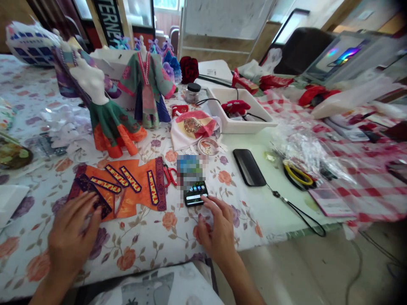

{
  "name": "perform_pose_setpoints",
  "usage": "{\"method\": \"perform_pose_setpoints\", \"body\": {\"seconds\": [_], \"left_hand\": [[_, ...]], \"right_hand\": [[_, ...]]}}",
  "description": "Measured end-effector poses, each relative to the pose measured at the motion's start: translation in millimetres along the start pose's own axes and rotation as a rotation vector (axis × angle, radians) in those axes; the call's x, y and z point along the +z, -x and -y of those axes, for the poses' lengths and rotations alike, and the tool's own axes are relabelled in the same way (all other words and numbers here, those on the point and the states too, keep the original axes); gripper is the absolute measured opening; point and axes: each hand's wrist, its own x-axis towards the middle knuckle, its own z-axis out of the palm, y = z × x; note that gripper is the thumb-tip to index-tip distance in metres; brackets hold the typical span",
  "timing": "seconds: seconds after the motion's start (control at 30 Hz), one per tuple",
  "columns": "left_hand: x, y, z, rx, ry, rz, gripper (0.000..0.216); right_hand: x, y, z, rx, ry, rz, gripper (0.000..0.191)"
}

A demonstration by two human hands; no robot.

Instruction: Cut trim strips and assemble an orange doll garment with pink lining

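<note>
Five letters, "TERNE", read on a black banner (107, 19) beyond the orange fabric (133, 180).

Black banner (109, 21), far ahead of L hand (73, 231): pale caps, "TERNE" legible, ends cut off. Phone (195, 194), just ahead of R hand (219, 231): screen icons, labels too small to read. Pixelated patch (190, 171), just past phone: unreadable.

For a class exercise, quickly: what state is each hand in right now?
Left hand: open, fingers spread on the orange fabric garment piece, not gripping.
Right hand: open, a fingertip touching the smartphone, not gripping it.
</note>
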Motion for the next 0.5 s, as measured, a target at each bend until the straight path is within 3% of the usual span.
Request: {"method": "perform_pose_setpoints", "body": {"seconds": [0.1,0.23,0.5], "left_hand": [[-1,2,9,-0.075,-0.051,-0.068,0.067],[2,-6,10,-0.111,-0.060,-0.043,0.068],[3,-2,14,-0.138,-0.024,0.017,0.069]], "right_hand": [[2,-4,0,-0.040,0.023,0.035,0.042],[1,-5,-2,-0.018,0.024,0.065,0.043],[-3,-6,-2,0.077,-0.032,-0.039,0.035]]}}
